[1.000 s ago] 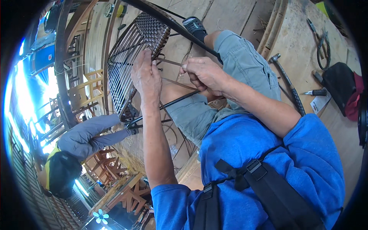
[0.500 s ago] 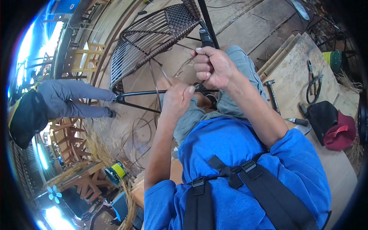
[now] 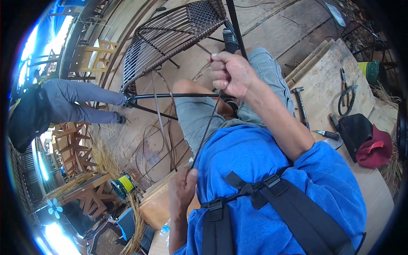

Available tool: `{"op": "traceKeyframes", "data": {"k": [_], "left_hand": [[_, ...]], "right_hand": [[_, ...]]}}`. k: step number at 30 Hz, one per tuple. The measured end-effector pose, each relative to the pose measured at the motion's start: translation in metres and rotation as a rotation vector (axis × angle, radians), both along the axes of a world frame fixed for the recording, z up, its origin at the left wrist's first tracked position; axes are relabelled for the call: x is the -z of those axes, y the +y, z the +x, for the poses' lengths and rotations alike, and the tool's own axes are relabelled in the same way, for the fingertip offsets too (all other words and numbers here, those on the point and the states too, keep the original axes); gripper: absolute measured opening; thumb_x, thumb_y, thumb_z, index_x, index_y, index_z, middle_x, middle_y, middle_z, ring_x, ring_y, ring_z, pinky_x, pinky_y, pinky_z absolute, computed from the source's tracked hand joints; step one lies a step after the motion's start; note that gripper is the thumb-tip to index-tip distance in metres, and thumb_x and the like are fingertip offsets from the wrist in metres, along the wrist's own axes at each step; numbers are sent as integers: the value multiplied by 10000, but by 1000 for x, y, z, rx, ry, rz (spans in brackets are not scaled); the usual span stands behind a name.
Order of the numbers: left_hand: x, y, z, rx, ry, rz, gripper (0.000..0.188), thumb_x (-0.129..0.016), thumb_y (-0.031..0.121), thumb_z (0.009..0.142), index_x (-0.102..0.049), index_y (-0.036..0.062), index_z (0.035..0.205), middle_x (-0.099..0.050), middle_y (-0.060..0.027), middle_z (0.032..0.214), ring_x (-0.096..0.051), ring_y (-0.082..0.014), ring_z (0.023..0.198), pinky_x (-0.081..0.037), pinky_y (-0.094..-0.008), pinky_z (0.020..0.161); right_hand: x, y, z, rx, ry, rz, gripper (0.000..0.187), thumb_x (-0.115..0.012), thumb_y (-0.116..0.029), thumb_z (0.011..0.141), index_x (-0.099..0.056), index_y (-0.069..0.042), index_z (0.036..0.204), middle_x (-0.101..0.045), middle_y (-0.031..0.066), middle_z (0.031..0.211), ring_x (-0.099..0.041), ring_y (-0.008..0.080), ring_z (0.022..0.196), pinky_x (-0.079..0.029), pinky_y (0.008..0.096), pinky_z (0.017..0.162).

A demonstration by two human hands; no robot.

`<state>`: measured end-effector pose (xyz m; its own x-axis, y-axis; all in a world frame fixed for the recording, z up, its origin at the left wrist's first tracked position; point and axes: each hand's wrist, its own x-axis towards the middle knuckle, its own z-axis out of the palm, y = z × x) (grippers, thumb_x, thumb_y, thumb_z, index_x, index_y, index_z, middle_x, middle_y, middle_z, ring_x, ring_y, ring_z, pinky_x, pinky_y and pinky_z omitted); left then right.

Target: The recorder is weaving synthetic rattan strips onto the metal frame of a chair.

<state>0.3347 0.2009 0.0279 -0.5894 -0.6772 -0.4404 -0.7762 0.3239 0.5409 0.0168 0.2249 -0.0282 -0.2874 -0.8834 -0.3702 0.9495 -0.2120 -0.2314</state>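
A chair-like frame (image 3: pixel 168 95) of black metal bars lies across my lap, its far part bound with brown woven strands (image 3: pixel 205 19). My right hand (image 3: pixel 233 75) is closed just above a frame bar, and a strand end runs from its fingertips to the woven edge. From below that hand a thin dark weaving strand (image 3: pixel 207 132) stretches taut down to my left hand (image 3: pixel 182 185). The left hand is closed around it, low beside my blue shirt. Loose brown strands (image 3: pixel 158 108) hang from the weave and coil on the floor to the left.
To the right, a wooden board (image 3: pixel 325 80) carries pliers (image 3: pixel 350 95), a hammer (image 3: pixel 301 106), a knife (image 3: pixel 328 134), a black pouch (image 3: pixel 356 135) and a red cap (image 3: pixel 374 148). A person in grey trousers (image 3: pixel 85 95) stands at left. Wooden stools (image 3: pixel 72 146) are stacked behind.
My left hand has pulled down and toward my body, drawing out a long stretch of strand. The right hand stays near the frame, shifted slightly left.
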Motion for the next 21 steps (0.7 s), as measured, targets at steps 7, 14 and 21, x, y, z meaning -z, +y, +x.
{"op": "traceKeyframes", "data": {"k": [7, 14, 21], "left_hand": [[68, -65, -73, 483, 95, -881, 162, -593, 213, 828, -581, 59, 875, -590, -86, 810, -567, -270, 846, -297, -530, 973], [92, -136, -107, 527, 56, -848, 182, -544, 223, 868, -605, 52, 863, -623, -105, 864, -587, -285, 848, -292, -534, 994], [121, -210, -134, 476, 16, -940, 185, -523, 205, 863, -625, 57, 908, -627, -106, 904, -574, -281, 888, -340, -476, 956]], "right_hand": [[-19, -4, -60, -55, 505, 126, 184, -463, -180, 904, -529, -8, 912, -290, -92, 547, -229, 32, 438, -180, 203, 377], [-36, -18, -77, -142, 624, 102, 222, -483, -192, 903, -549, 16, 938, -285, -83, 550, -227, 34, 441, -182, 203, 377], [-32, -52, -119, -105, 655, 62, 190, -504, -176, 875, -555, 6, 863, -341, -78, 540, -272, 35, 417, -222, 206, 356]]}}
